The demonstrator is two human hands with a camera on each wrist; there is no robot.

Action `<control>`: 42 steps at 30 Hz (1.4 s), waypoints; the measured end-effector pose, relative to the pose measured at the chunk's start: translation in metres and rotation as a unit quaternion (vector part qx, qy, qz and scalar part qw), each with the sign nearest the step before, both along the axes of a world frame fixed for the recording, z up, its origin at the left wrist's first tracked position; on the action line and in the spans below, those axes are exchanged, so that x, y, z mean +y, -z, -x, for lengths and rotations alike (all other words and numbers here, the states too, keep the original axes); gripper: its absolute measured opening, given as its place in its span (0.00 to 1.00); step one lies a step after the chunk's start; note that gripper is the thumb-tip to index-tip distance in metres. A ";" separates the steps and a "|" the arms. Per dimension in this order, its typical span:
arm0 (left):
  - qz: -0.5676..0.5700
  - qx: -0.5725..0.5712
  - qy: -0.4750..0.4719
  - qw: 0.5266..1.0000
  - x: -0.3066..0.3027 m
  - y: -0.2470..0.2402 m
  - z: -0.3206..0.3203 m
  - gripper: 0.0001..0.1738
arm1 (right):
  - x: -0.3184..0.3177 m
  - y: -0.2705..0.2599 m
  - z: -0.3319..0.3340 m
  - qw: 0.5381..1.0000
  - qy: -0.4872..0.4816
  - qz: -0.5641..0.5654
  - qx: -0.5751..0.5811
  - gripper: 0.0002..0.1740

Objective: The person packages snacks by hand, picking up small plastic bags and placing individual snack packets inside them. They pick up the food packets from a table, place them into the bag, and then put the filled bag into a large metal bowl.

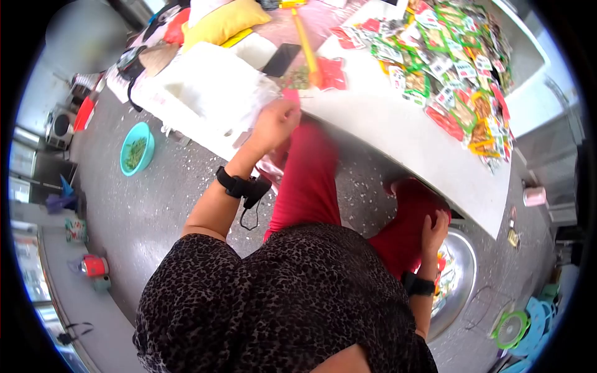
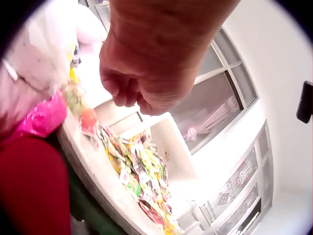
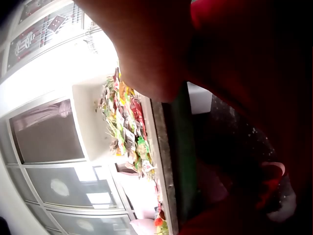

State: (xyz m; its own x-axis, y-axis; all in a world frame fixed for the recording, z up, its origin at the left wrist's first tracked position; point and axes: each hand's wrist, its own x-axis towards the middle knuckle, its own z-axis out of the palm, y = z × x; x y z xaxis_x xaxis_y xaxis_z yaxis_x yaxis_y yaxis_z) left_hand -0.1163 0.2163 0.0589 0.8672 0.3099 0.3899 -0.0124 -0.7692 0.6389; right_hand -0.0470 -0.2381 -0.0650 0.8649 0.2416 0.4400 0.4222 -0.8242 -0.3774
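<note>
My left hand [image 1: 277, 127] is raised near the front edge of the white table [image 1: 398, 133], its fingers curled into a fist. Nothing shows in that fist [image 2: 146, 81] in the left wrist view. A bright pink plastic bag [image 2: 44, 117] hangs at the table edge, apart from the fist there. White plastic sheeting [image 1: 217, 81] lies just beyond the hand in the head view. My right hand [image 1: 435, 233] rests on the red-trousered right knee with loose fingers, holding nothing; in the right wrist view it is dark and partly cut off.
A heap of small food packets [image 1: 448, 68] covers the table's right side. Near the middle lie a dark phone [image 1: 282, 59], a long yellow stick-like thing [image 1: 303, 43] and a red packet [image 1: 331, 73]. A metal basin [image 1: 463, 267] stands by my right knee, a turquoise basin [image 1: 148, 140] on the floor at left.
</note>
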 end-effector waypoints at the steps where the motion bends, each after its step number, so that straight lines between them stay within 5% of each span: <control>1: -0.018 -0.016 -0.053 0.998 0.015 -0.001 0.002 0.11 | 0.001 0.003 0.001 1.000 0.004 0.020 -0.018 0.14; 5: -0.179 -0.038 -0.233 0.955 0.088 0.005 0.010 0.14 | 0.007 0.000 0.004 0.998 0.021 0.055 -0.038 0.13; 7: -0.214 0.054 -0.286 0.933 0.120 0.015 0.015 0.19 | 0.005 0.005 0.001 0.996 0.022 0.066 -0.047 0.13; 9: -0.168 0.212 -0.296 0.916 0.135 0.016 0.016 0.19 | 0.004 0.006 0.000 0.996 0.026 0.075 -0.050 0.12; 12: -0.086 0.288 -0.261 0.918 0.142 0.014 0.017 0.18 | 0.003 0.005 0.000 0.995 0.028 0.081 -0.048 0.12; 21: -0.029 0.191 -0.261 0.946 0.164 0.017 0.026 0.15 | 0.000 0.006 -0.001 0.996 0.001 0.064 -0.069 0.11; 24: 0.131 0.171 -0.264 0.940 0.149 0.002 0.028 0.14 | -0.002 0.007 -0.003 0.997 -0.015 0.035 -0.061 0.11; 33: 0.287 0.018 -0.092 0.953 0.053 -0.030 0.005 0.08 | 0.013 -0.025 -0.007 0.983 -0.004 -0.173 0.063 0.11; 37: 0.220 0.001 0.033 0.975 -0.011 -0.017 -0.028 0.07 | 0.049 -0.069 -0.010 0.966 -0.064 -0.228 0.107 0.07; 40: 0.295 0.074 0.115 0.946 -0.060 -0.003 -0.057 0.08 | 0.079 -0.094 -0.014 0.942 -0.143 -0.281 0.113 0.05; 42: 0.255 0.105 0.147 0.950 -0.090 0.012 -0.076 0.08 | 0.096 -0.107 -0.020 0.886 -0.125 -0.363 0.259 0.08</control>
